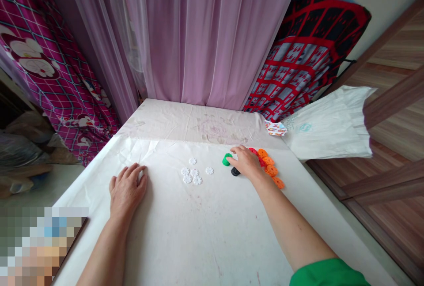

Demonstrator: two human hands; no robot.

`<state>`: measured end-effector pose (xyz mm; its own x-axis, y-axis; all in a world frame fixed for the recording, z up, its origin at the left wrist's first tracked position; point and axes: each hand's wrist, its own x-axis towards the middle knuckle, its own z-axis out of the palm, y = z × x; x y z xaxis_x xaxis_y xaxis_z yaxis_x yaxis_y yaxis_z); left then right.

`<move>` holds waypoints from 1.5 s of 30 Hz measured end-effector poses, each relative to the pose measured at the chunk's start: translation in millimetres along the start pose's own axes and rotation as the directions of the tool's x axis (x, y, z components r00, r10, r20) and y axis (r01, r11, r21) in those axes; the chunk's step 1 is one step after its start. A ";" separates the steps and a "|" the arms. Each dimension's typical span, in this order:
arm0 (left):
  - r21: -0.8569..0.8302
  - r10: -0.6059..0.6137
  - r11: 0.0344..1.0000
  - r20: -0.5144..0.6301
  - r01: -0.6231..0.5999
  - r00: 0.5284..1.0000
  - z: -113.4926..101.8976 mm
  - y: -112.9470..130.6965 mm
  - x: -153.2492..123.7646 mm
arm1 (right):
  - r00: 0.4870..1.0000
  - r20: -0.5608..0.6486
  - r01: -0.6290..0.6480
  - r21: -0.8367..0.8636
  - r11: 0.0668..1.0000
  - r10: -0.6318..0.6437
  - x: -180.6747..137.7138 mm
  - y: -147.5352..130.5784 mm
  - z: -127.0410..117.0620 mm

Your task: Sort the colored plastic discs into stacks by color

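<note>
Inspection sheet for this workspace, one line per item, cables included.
Surface: table with whitish covering, a few faint marks.
Discs: six white discs mid-table; green discs, black discs, red discs and orange discs toward the right.
Clutter: printed packet and white bag, right edge.
Left hand: resting on table, nothing seen in it.
Right hand: among the coloured discs, grip unclear.
Cables: nothing seen.
Surroundings: purple curtain, wooden panels; lower-left corner pixelated.

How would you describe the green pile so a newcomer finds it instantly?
On the white-covered table, look right of centre for the right hand. The green pile lies at its thumb tip, just above the black pile in view. Its colour sets it apart: other pieces are black, red, orange or white.
</note>
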<state>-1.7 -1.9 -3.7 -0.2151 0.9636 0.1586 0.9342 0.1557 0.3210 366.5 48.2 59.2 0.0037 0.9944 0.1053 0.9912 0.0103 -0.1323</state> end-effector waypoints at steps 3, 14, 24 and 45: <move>0.000 0.001 1.000 0.003 -0.001 1.000 -0.4 0.2 0.0 | 0.999 -0.021 0.048 0.039 0.998 -0.048 -8.3 -10.2 -2.4; -0.006 -0.008 1.000 0.007 0.008 1.000 -1.2 1.1 -0.2 | 0.979 0.073 0.173 0.189 0.967 -0.190 -44.8 -66.1 49.6; -0.012 0.003 1.000 -0.006 -0.003 1.000 -1.3 1.2 0.0 | 0.996 -0.060 0.081 0.319 0.944 -0.065 -92.1 -38.8 61.1; 0.007 0.022 1.000 0.007 -0.023 1.000 -1.3 -1.0 2.6 | 0.966 -0.207 -0.106 0.217 0.970 0.152 -34.2 77.0 22.5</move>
<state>-3.5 0.1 -2.4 -0.1919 0.9685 0.1589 0.9408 0.1355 0.3107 439.7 17.3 23.2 0.1817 0.9409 0.2858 0.9326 -0.0728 -0.3534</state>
